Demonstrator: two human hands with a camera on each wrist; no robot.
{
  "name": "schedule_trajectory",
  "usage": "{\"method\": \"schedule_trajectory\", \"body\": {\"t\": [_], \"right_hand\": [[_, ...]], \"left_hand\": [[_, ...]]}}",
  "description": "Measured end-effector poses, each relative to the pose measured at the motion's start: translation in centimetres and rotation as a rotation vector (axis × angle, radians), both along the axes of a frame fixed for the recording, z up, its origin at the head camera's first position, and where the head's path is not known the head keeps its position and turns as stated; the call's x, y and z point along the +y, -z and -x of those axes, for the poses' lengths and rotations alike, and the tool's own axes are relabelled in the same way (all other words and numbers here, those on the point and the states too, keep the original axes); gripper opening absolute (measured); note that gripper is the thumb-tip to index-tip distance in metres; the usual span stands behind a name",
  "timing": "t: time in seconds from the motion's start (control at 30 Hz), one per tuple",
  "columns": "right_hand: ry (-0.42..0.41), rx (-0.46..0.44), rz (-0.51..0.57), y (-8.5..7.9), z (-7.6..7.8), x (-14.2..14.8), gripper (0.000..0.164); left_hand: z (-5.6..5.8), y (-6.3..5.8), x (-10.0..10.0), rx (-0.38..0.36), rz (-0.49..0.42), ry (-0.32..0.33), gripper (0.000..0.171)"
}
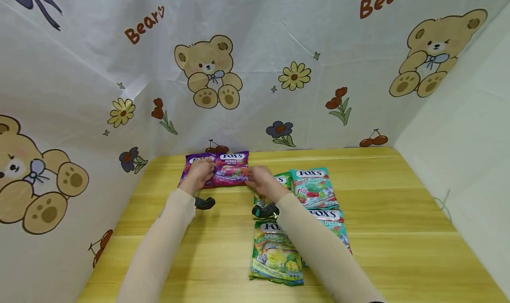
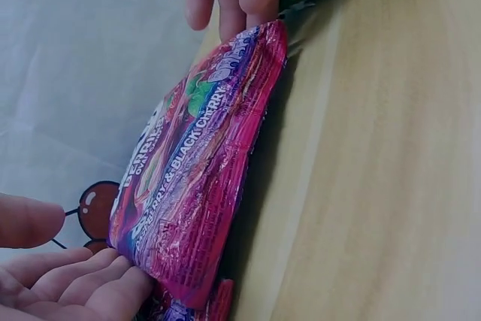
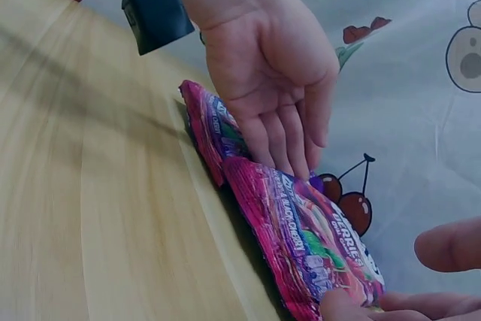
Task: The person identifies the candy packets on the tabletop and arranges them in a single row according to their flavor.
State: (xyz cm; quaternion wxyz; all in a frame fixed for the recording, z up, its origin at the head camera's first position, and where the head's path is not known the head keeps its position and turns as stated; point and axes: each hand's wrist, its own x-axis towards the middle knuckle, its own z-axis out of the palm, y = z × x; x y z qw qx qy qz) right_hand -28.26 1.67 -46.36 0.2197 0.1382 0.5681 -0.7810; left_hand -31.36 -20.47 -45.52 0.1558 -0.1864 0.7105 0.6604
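Observation:
Two purple Fox's Berries candy bags lie side by side at the back left of the table in the head view. The right-hand Berries bag (image 1: 231, 169) overlaps the left-hand Berries bag (image 1: 186, 172). My left hand (image 1: 201, 175) touches the left edge of the upper bag, its fingers extended and the thumb apart in the left wrist view. At that bag's right edge, my right hand (image 1: 263, 181) rests its fingertips; in the right wrist view its thumb (image 3: 451, 244) stands clear of the wrapper.
Nearer the front, a green Spring Tea bag (image 1: 276, 254) lies below another green bag (image 1: 260, 200), partly hidden by my right arm. Beside them are a teal Mint Blossom bag (image 1: 314, 188) and another teal bag (image 1: 334, 223). A bear-printed cloth (image 1: 255, 113) hangs behind the table.

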Motion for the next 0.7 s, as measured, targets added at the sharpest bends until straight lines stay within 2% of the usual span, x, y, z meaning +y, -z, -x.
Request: {"method": "schedule_trajectory", "body": {"t": [0.13,0.27,0.47,0.7], "right_hand": [[-0.014,0.024,0.012,0.0,-0.2,1.1,0.055],[-0.047,0.058,0.011,-0.2,-0.8,2.4,0.060],[-0.141,0.099,0.002,-0.5,-1.8,5.1,0.055],[-0.243,0.142,-0.037,-0.5,-3.7,7.8,0.054]], "left_hand": [[-0.5,-0.2,0.1,0.005,0.000,-0.009,0.052],[-1.1,-0.1,-0.2,0.028,-0.008,0.025,0.053],[-1.8,0.5,-1.1,0.056,-0.044,0.091,0.054],[-3.0,1.1,-1.8,0.054,-0.052,0.116,0.055]]}}
